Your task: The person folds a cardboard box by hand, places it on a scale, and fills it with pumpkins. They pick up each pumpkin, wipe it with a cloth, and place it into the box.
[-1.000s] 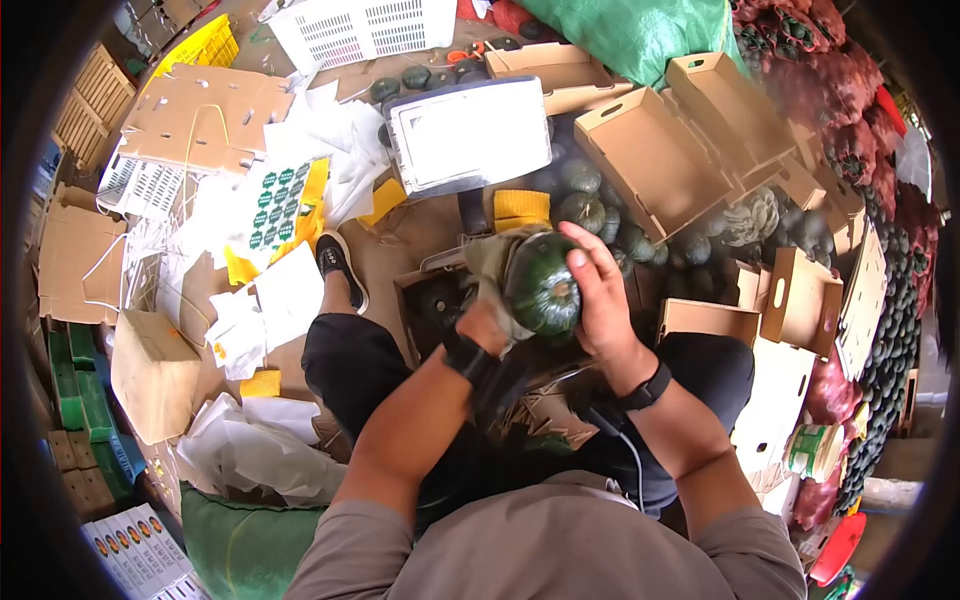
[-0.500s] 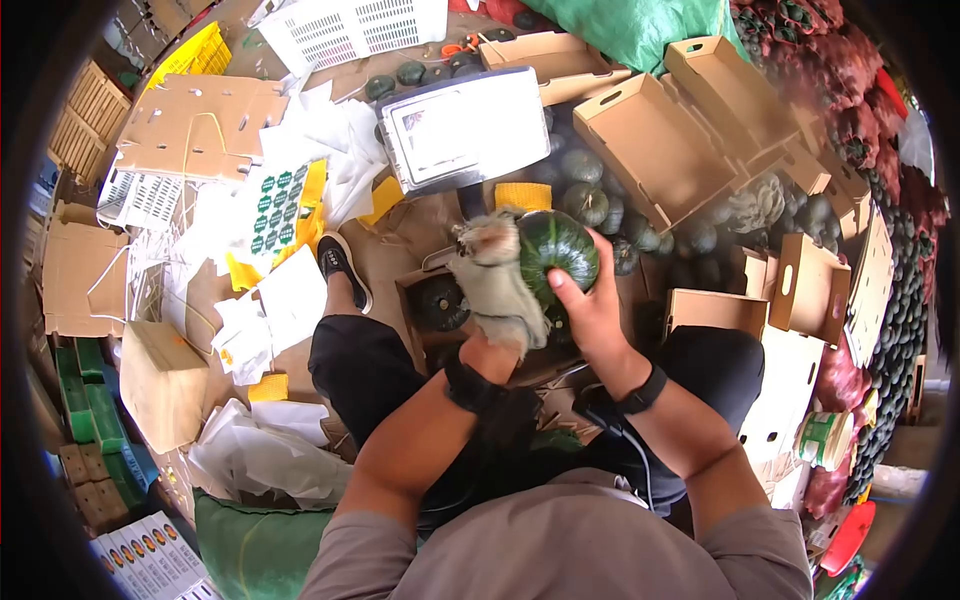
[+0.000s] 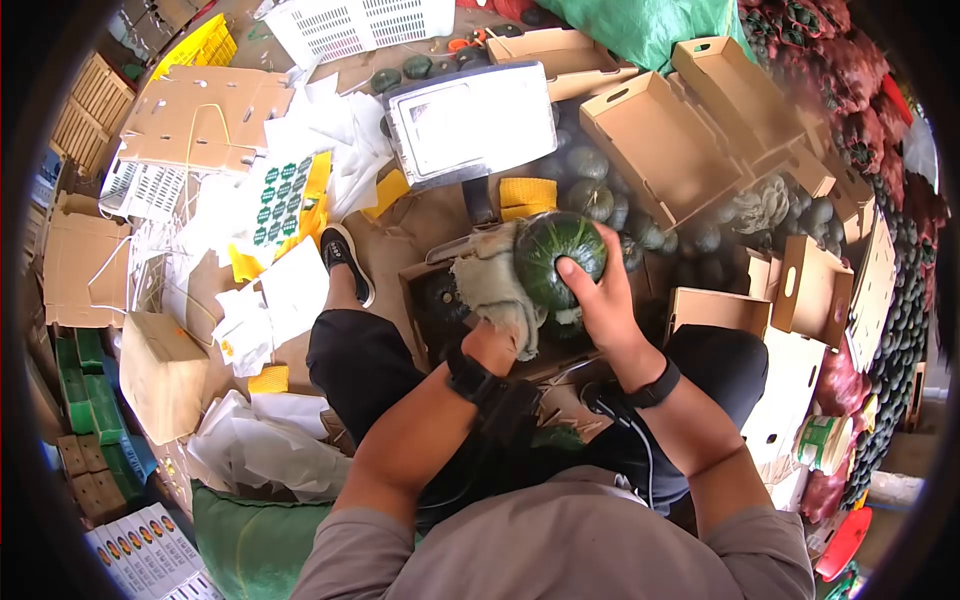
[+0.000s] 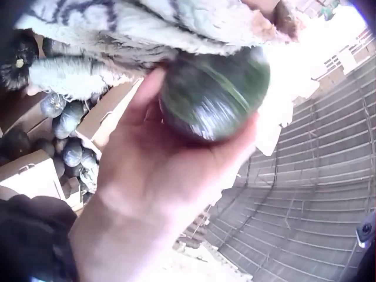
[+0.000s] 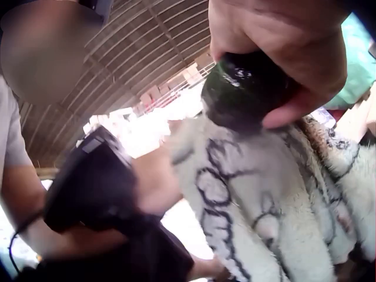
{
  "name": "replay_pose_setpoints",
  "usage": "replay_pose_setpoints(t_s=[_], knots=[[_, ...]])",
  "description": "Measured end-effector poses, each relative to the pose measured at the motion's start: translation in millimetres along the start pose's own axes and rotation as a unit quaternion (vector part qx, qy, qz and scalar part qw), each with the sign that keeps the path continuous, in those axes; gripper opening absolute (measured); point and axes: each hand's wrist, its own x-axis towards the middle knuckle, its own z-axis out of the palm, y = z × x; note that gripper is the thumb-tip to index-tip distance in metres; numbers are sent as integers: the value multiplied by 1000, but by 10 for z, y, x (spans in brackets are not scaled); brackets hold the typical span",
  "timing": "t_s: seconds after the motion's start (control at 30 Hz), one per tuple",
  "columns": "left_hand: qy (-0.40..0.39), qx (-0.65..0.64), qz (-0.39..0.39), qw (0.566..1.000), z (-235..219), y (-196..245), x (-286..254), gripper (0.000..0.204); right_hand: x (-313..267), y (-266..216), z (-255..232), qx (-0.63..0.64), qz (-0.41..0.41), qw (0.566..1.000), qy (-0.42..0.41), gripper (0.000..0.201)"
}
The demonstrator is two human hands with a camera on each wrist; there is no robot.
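Observation:
A dark green striped squash (image 3: pixel 560 262) is gripped by the right hand (image 3: pixel 608 305), its thumb lying across the near side. A pale, worn cloth (image 3: pixel 490 285) covers most of the left hand (image 3: pixel 488 347), which holds it against the squash's left side; its fingers are largely hidden. In the left wrist view the right palm (image 4: pixel 158 170) cups the squash (image 4: pixel 214 97) from below, with the cloth (image 4: pixel 135 26) above. The right wrist view has the right hand (image 5: pixel 282 41) around the squash (image 5: pixel 244 91) and the dark-patterned cloth (image 5: pixel 258 194) hanging beneath.
Under the hands is a cardboard box (image 3: pixel 410 290) with squashes inside. Empty cardboard trays (image 3: pixel 660 150) and loose squashes (image 3: pixel 590 200) lie ahead to the right. A white-lidded bin (image 3: pixel 475 125) stands ahead, with papers (image 3: pixel 330 130) on the left.
The squash has turned and shifted slightly right and up in the right hand's grip. The left hand's cloth has moved down along its left side, and the fingers seen earlier are now covered.

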Motion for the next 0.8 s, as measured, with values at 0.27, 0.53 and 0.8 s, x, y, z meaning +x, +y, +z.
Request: replay_pose_setpoints(t_s=[0.27, 0.53, 0.8], knots=[[26, -22, -101, 994, -140, 281, 172, 24, -165, -86, 107, -283, -153, 946, 40, 61], [34, 546, 210, 810, 148, -52, 41, 18, 106, -4, -174, 101, 136, 982, 81, 45], [-33, 515, 156, 842, 249, 40, -67, 27, -87, 34, 21, -119, -11, 986, 120, 42]])
